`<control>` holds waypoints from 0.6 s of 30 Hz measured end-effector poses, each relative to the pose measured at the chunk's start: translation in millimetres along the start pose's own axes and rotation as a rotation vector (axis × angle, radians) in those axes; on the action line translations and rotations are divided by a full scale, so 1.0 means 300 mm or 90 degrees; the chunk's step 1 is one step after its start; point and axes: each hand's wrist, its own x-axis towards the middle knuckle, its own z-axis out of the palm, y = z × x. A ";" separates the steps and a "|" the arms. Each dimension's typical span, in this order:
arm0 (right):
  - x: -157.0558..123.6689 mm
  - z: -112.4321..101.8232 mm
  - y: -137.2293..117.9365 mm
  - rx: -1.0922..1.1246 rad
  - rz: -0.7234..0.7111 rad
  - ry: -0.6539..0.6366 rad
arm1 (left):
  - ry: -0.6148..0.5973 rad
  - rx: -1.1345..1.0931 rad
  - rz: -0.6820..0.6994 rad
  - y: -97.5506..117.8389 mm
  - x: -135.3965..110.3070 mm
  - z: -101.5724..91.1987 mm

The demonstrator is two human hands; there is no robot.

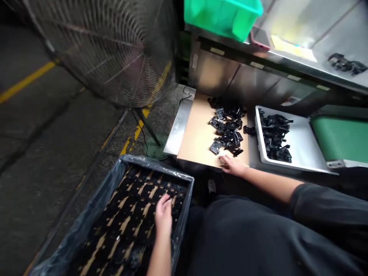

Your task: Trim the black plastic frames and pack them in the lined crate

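My left hand (pixel 163 212) hovers over or touches the black parts in a plastic-lined bin (pixel 188 203); its fingers are loosely bent and slightly blurred, with nothing visible in them. Black moulded plastic parts (pixel 143 193) lie in rows in that bin, with brown cardboard strips showing between them. My right hand (pixel 233 165) rests at the near edge of a cardboard sheet (pixel 195 134). Its fingers are slightly spread, and I make out nothing in them. Just beyond its fingertips sits a loose heap of black plastic parts (pixel 228 132).
A large fan (pixel 138 50) stands on a green base (pixel 156 147) beyond the bin. At right, a white tray (pixel 300 140) holds more black parts, beside a green conveyor belt (pixel 342 134). A green crate (pixel 221 15) and a phone-like object (pixel 260 38) sit on the upper shelf.
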 end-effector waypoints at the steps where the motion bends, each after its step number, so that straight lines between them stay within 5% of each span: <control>1: 0.009 0.000 0.017 0.006 -0.025 -0.009 | -0.053 -0.040 -0.019 0.037 -0.030 0.112; 4: 0.026 -0.022 0.050 0.028 -0.101 -0.019 | -0.168 -0.144 -0.066 0.155 -0.105 0.392; 7: 0.023 -0.080 0.080 0.047 -0.164 -0.006 | -0.247 -0.232 -0.114 0.286 -0.149 0.577; 13: 0.003 -0.222 0.134 0.091 -0.269 0.035 | -0.317 -0.356 -0.141 0.540 -0.162 0.783; 18: -0.024 -0.280 0.158 0.161 -0.332 0.059 | -0.219 -0.307 -0.070 0.637 -0.129 0.887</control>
